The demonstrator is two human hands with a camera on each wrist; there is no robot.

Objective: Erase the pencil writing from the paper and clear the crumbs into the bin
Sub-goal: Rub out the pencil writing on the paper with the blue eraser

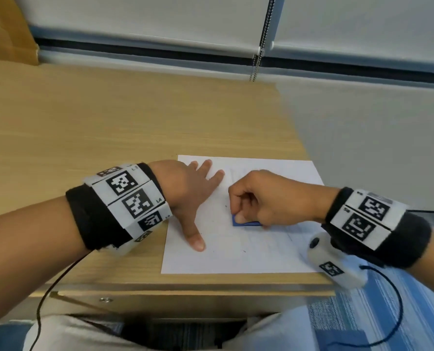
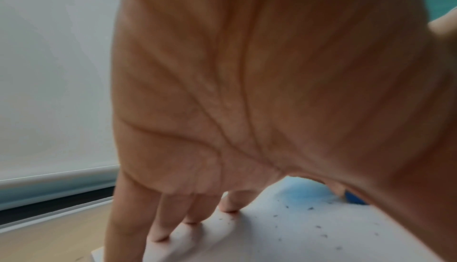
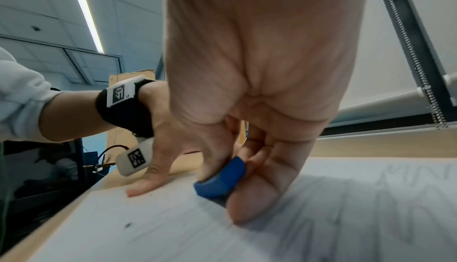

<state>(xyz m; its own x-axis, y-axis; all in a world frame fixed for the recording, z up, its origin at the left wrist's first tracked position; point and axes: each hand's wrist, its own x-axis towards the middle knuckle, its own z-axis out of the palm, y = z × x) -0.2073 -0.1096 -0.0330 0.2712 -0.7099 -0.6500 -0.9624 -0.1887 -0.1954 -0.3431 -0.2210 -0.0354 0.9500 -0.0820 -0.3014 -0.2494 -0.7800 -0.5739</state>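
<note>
A white sheet of paper lies at the near right corner of the wooden desk. My left hand presses flat on its left part, fingers spread and straight. My right hand pinches a blue eraser between thumb and fingers, and the eraser touches the sheet near its middle. In the right wrist view the blue eraser sits under the thumb, with faint pencil lines to its right. Dark crumbs are scattered over the paper in the left wrist view.
The desk's right edge runs close beside the paper, with grey floor beyond it. A window blind with a bead chain hangs behind the desk. A brown cardboard box stands at the far left. No bin shows in any view.
</note>
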